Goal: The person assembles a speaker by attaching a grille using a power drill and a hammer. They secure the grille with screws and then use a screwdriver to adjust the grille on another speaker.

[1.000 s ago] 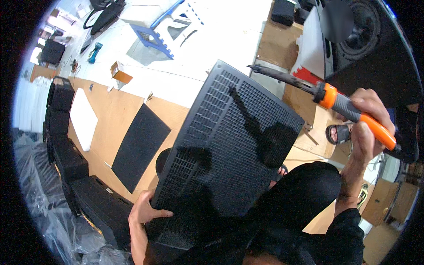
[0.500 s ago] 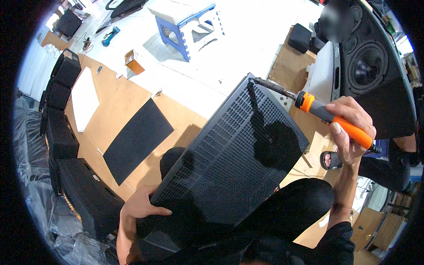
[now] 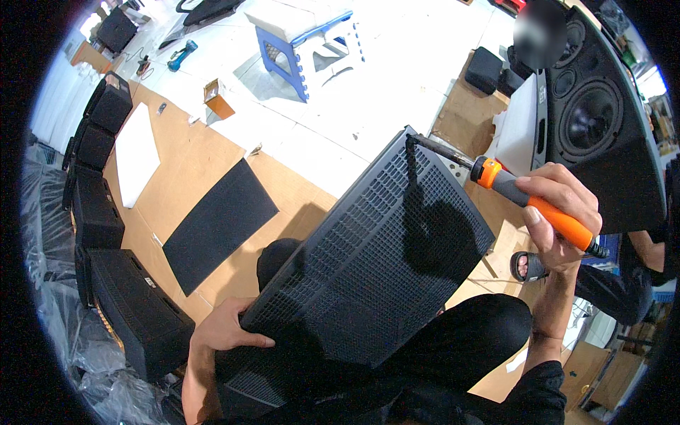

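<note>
Left hand (image 3: 225, 331) clamped on grille panel (image 3: 368, 269) lower edge. Right hand (image 3: 559, 212) fisted around orange screwdriver (image 3: 528, 202), tip at top corner. Fastening apparently underway; other corners unverifiable.

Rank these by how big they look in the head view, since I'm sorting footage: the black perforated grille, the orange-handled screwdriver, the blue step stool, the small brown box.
1. black perforated grille, though nearness inflates it
2. orange-handled screwdriver, also close to the camera
3. blue step stool, farther off
4. small brown box

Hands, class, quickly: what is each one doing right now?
Left hand: closed on the lower edge of the black perforated speaker grille.
Right hand: closed around the orange-handled screwdriver.
</note>
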Demonstrator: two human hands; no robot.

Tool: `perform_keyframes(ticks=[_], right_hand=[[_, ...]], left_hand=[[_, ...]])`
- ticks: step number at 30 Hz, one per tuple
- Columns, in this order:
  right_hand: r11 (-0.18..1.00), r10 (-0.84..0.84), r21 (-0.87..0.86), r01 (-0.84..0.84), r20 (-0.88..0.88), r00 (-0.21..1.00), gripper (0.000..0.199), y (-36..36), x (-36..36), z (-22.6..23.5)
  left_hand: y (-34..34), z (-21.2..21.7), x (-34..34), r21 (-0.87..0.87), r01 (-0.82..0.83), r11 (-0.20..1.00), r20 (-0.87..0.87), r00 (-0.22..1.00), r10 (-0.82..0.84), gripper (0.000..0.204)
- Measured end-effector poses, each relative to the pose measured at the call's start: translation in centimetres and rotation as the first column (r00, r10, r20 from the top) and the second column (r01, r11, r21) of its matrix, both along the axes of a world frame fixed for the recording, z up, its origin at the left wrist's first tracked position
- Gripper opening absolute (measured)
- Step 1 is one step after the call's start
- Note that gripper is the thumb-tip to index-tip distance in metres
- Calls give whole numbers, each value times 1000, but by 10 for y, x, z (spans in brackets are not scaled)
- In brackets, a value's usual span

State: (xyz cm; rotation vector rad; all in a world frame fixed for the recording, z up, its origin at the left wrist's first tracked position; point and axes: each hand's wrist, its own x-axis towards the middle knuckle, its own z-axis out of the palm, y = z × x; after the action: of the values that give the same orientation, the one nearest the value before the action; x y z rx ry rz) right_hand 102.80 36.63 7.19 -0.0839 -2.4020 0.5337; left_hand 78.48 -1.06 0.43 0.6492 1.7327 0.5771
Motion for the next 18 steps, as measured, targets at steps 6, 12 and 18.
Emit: perform_keyframes(ticks=[6,12,18], right_hand=[[1000,-16,-13,16,21,1000,23,1,1,5],[999,-32,-43,32,1,999,22,0,3,1],[997,-70,-24,70,-12,997,22,-2,4,1]], left_hand=[[1,0,0,17,-15,1000,30,999,15,61],[0,-1,-2,7,13,1000,30,999,-14,59],[-1,-4,-2,19,-5,1000,25,1000,5,58]])
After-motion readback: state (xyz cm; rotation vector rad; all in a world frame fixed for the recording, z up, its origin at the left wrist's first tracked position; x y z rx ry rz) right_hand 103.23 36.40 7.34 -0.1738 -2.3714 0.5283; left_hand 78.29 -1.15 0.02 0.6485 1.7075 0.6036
